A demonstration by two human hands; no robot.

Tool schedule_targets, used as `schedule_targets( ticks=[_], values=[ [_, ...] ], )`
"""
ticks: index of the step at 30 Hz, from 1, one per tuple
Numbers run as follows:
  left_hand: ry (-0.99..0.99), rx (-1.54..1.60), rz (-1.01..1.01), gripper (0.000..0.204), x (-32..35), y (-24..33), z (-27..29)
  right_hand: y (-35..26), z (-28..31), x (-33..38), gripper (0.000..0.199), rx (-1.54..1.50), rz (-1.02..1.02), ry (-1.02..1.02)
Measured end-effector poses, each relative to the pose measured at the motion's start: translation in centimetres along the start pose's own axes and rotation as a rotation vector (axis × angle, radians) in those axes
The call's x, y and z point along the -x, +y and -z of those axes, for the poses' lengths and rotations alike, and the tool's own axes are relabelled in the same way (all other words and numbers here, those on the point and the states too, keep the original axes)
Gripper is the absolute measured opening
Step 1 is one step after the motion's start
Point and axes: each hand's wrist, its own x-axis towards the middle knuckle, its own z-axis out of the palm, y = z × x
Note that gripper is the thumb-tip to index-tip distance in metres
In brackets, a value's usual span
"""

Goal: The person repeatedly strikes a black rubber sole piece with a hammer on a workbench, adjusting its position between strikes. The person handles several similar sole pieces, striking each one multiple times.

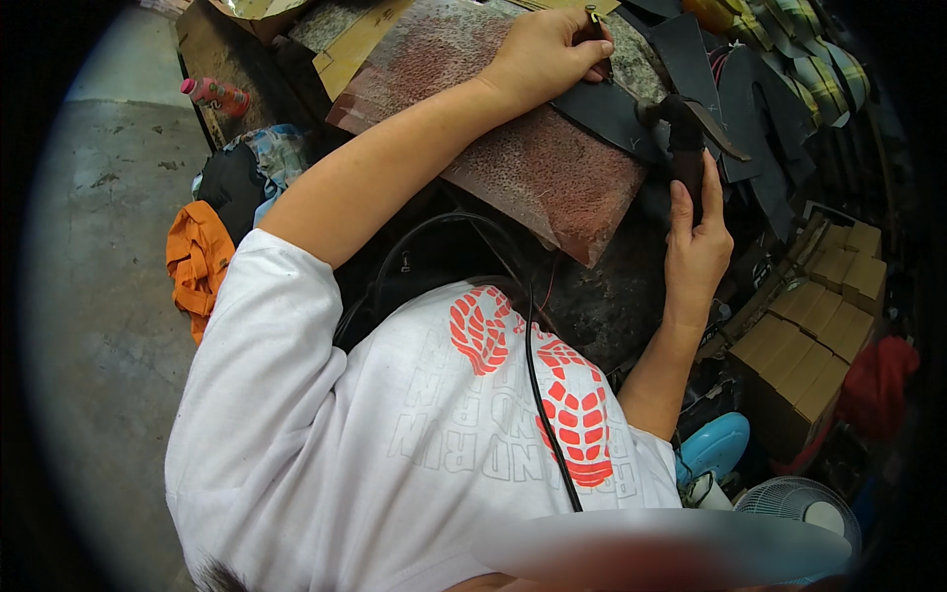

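Right now: a person in a white printed T-shirt (414, 444) leans over a cluttered tabletop (602, 296), both arms stretched forward.
Left hand: left hand (547, 54) sits at the top of the view, fingers pinched narrow around a small metal tool (594, 18), pressing down on a black leather piece (602, 109).
Right hand: right hand (695, 247) comes up from the right, fingers wrapped around a dark hammer handle (689, 163); the thumb lies along the shaft.
Hammer head: hammer head (681, 111) hovers just beside the leather, near the left hand; whether it touches, I cannot tell.
Work surface: a worn reddish-brown board (533, 168) lies under the leather piece, tilted across the tabletop.
Leather stock: more black cut-out pieces (750, 99) fan out to the right of the hammer.
Far right: a row of striped green-yellow straps (809, 59) above, stacked cardboard boxes (819, 316) below.
Left floor: an orange cloth (197, 257) and a pink bottle (217, 96) lying on its side.
Lower right: a light-blue fan (715, 444) and a white wire fan guard (789, 503).
Cable: a black cable (538, 395) runs down across the shirt.
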Motion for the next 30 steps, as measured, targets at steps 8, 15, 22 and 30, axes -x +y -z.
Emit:
schedule_targets(
  ticks=[8, 15, 22, 30],
  values=[
    [0.02, -0.104, -0.168, 0.012, 0.4, 0.3, -0.6, -3.1, 4.7, -0.8, 0.049, -0.26, 0.075, 0.139],
    [0.077, -0.542, -0.708, 0.012, 0.7, 0.9, -2.0, -7.4, 9.3, -1.5, 0.058, -0.495, 0.463, 0.415],
    [0.211, -0.556, -0.563, 0.01, 0.2, -0.1, -1.9, 0.1, 0.8, -0.7, 0.05, -0.066, 0.106, 0.038],
    [0.001, 0.028, -0.011, 0.014, 0.0, -0.1, -0.8, -0.2, 0.6, -0.1, 0.048, -0.055, 0.107, 0.022]
  ],
)
